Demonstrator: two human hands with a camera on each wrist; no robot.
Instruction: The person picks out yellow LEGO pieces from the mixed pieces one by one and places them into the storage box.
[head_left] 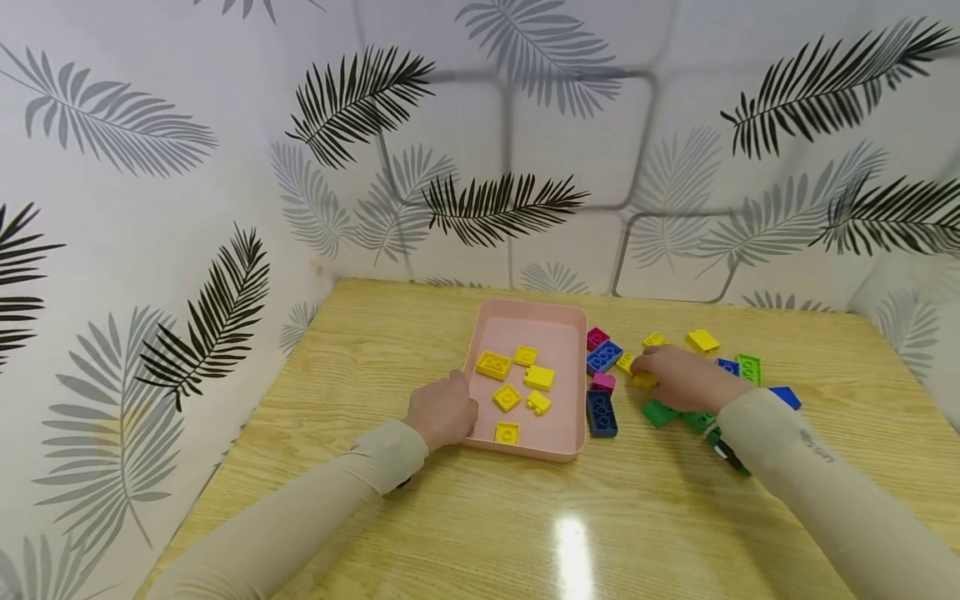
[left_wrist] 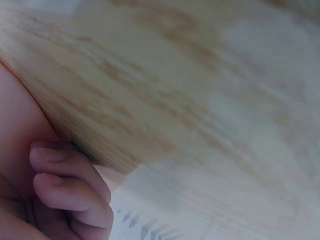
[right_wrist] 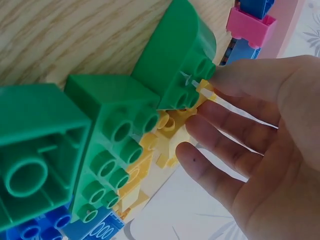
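My left hand (head_left: 442,410) grips the left side of a pink tray (head_left: 534,453); its curled fingers (left_wrist: 75,192) lie against the tray wall in the left wrist view. Inside the tray are several yellow bricks, one a larger block (head_left: 493,365). To the right of the tray, my right hand (head_left: 688,377) reaches into a loose pile of bricks. Its thumb and index finger pinch a yellow brick (head_left: 643,379), mostly covered by the hand. Green bricks (right_wrist: 112,130) stand close beside these fingers in the right wrist view, one with a rounded side (right_wrist: 175,55).
Beside the tray's right wall lie a dark blue brick (head_left: 602,414), a blue brick (head_left: 604,357) and a pink brick (head_left: 603,382). Farther right are a yellow brick (head_left: 702,341), a light green brick (head_left: 749,369) and a blue piece (head_left: 785,397). A leaf-patterned wall backs the wooden table (head_left: 360,333).
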